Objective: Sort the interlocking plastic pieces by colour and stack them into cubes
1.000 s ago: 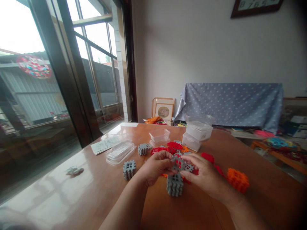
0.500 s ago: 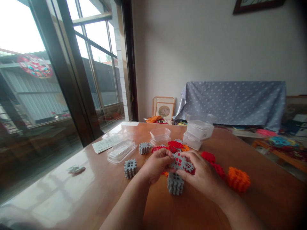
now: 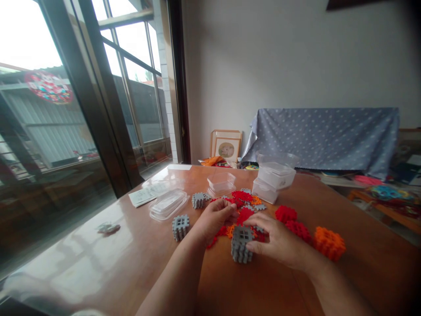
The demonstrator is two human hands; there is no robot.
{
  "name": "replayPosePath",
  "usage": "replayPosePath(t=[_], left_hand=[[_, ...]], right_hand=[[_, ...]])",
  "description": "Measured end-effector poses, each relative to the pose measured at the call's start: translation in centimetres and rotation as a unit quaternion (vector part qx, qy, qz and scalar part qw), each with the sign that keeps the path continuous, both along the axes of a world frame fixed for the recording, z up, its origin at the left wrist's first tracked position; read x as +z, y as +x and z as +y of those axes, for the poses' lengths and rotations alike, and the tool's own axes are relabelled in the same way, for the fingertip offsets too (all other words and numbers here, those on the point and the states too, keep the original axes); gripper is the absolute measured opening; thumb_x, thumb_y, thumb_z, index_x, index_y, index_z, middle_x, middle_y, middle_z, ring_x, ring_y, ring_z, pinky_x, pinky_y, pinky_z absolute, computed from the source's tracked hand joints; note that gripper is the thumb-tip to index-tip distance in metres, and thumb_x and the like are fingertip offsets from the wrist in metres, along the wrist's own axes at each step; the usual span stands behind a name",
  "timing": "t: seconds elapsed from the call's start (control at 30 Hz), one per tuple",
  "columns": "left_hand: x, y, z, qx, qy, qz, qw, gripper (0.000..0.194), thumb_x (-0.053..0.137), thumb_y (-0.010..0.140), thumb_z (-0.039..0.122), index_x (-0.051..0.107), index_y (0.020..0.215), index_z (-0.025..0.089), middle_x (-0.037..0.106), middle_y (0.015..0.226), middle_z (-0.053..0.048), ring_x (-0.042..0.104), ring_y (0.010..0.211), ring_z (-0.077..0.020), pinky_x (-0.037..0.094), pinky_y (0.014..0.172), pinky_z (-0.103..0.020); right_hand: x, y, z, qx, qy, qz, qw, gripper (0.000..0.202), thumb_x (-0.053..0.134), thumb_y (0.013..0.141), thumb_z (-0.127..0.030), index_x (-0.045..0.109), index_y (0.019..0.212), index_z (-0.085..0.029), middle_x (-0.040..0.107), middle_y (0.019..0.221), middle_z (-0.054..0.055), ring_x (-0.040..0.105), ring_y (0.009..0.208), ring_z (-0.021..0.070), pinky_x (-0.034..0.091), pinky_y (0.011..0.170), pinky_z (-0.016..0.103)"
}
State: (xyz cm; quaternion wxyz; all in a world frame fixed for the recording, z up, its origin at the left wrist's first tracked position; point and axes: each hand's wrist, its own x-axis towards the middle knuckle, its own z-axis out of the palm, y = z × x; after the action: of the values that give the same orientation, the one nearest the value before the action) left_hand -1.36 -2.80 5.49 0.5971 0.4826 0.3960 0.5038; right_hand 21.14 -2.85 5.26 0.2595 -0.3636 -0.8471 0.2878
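My left hand [image 3: 219, 217] is closed above the loose pieces, thumb against fingertips; what it pinches, if anything, is too small to tell. My right hand [image 3: 274, 239] has its fingers apart at the right side of a grey stack of window-patterned pieces [image 3: 241, 248], its thumb by the stack's upper edge. Behind and between the hands lie loose red pieces [image 3: 244, 215], with orange pieces [image 3: 256, 200] and grey ones among them. Two more grey stacks stand to the left, one nearer [image 3: 180, 228] and one farther [image 3: 198, 200].
Red stacks [image 3: 297, 231] and an orange stack [image 3: 329, 243] stand at the right. Clear lids [image 3: 168, 204], a small clear box [image 3: 221, 182] and stacked tubs [image 3: 274, 177] are farther back. Papers [image 3: 146, 194] and a small plastic packet [image 3: 108, 228] lie at the left.
The grey pieces held between both hands are no longer there. My right hand has moved down to the near grey stack and opened. The view has shifted slightly.
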Motion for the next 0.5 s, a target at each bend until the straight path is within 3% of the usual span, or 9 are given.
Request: replayPosePath(t=[0.37, 0.5], left_hand=[[-0.4, -0.1, 0.3, -0.006, 0.009, 0.021, 1.0, 0.041, 0.076, 0.078, 0.053, 0.061, 0.085, 0.015, 0.068, 0.081, -0.005, 0.063, 0.074, -0.014, 0.047, 0.074, -0.028], [-0.3, -0.1, 0.3, -0.005, 0.009, 0.029, 1.0, 0.039, 0.077, 0.077, 0.051, 0.061, 0.084, 0.016, 0.069, 0.081, -0.005, 0.063, 0.073, -0.0136, 0.047, 0.073, -0.027]], right_hand=[[-0.2, 0.8, 0.3, -0.015, -0.003, -0.024, 1.0, 0.058, 0.079, 0.076, -0.048, 0.065, 0.128, -0.026, 0.062, 0.131, 0.009, 0.057, 0.121, 0.0301, 0.045, 0.105, 0.043], [-1.2, 1.8, 1.8, -0.078, 0.004, 0.021, 0.997, 0.044, 0.067, 0.086, -0.047, 0.067, 0.122, -0.023, 0.067, 0.125, 0.009, 0.062, 0.114, 0.0268, 0.049, 0.1, 0.039]])
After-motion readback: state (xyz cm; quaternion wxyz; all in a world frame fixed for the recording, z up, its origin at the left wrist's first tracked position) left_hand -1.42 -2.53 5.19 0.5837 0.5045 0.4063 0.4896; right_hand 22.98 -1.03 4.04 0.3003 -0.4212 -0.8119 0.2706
